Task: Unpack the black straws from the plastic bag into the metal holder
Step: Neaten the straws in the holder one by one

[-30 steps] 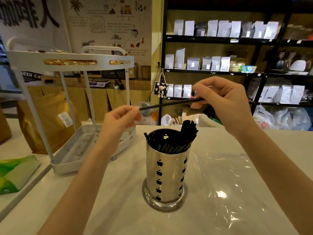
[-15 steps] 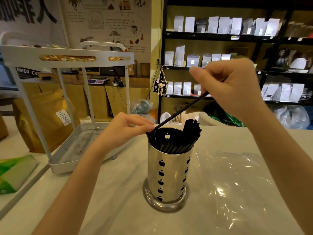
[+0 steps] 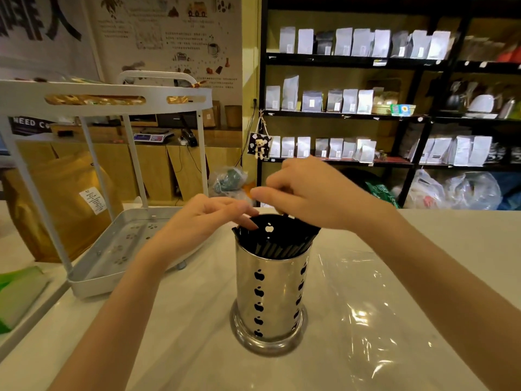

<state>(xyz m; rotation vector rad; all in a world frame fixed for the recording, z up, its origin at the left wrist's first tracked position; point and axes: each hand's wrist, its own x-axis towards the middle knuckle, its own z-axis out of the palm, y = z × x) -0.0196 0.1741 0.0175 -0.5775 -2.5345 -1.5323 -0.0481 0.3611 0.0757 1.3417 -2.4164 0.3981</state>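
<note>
A shiny metal holder with apple-shaped cut-outs stands upright on the pale table, mid-frame. Several black straws lean inside it, tops fanned toward the right rim. My right hand hovers just over the holder's mouth, fingers pinched on the top end of one black straw, most of which is hidden by the hand. My left hand reaches in from the left, its fingertips resting at the holder's left rim with nothing held. The clear plastic bag lies flat and crinkled on the table to the right of the holder.
A white two-tier metal rack stands left of the holder, with a brown paper sack behind it. A green packet lies at the far left. Black shelves of pouches line the back wall.
My right hand has dropped from high above down to the holder's mouth, tipping the straw upright and sinking it in. My left hand let go of the straw's lower end and moved onto the rim.
</note>
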